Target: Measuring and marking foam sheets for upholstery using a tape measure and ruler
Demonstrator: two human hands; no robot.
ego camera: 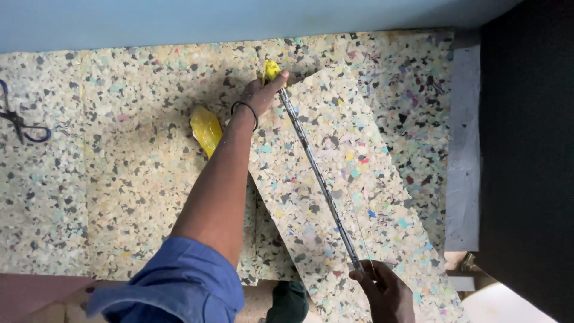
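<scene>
A loose slab of multicoloured speckled foam (365, 161) lies at an angle on a larger sheet of the same foam (119, 179). A narrow metal measuring strip (317, 176) stretches diagonally along the slab's left side. My left hand (258, 96), with a black band on its wrist, presses the strip's far end down beside a small yellow piece (270, 69). My right hand (387, 292) pinches the strip's near end at the slab's lower edge, with a thin pointed stick rising from the fingers. A yellow object (206, 128) lies left of my left wrist.
Blue-handled scissors (21, 125) lie on the foam at the far left. A pale blue wall (239, 18) runs along the top. A grey ledge (463, 149) borders the foam on the right, with a dark area beyond it.
</scene>
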